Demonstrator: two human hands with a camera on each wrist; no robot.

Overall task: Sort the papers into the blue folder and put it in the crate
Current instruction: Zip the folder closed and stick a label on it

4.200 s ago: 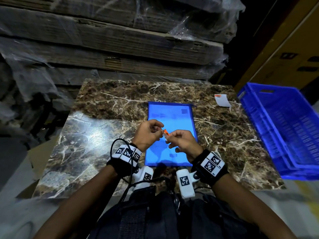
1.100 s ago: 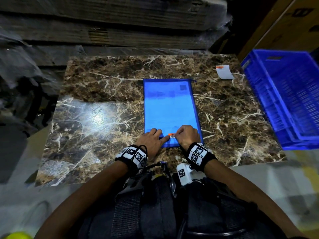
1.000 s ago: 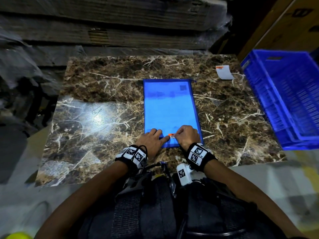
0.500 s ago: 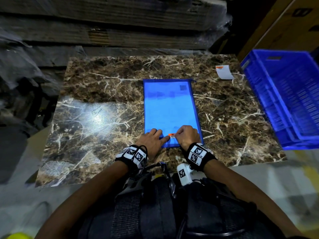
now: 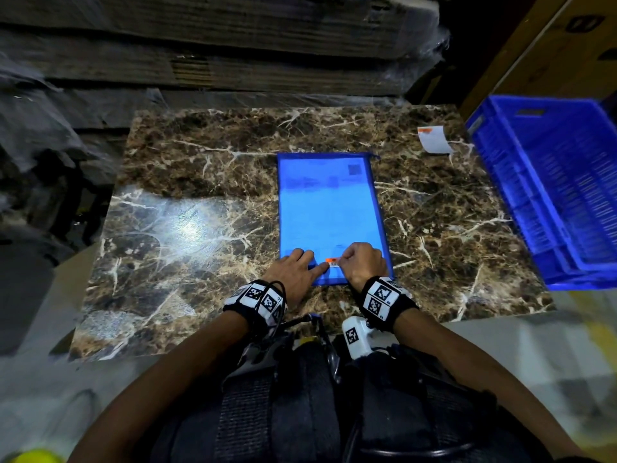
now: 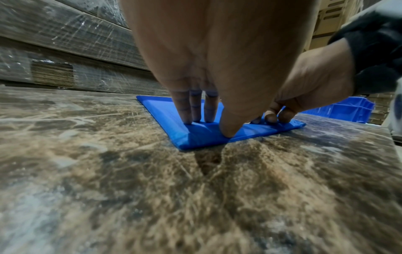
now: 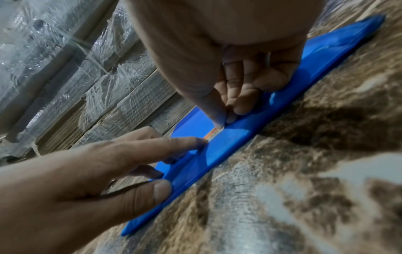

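With my left hand (image 5: 298,269) pressing straight fingers flat on the translucent blue plastic folder (image 5: 329,208) at the marble table's centre, my right hand (image 5: 361,262) pinching the small orange-and-white barcode sticker (image 5: 333,262) should smooth it down towards three o'clock, without creasing.

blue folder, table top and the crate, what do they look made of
Blue folder: thin, flexible, translucent plastic, apparently; print shows faintly through it.
Table top: polished marble or a marble-look slab; brown veining, glossy glare.
Crate: rigid moulded blue plastic, with slotted walls and a handle cutout.
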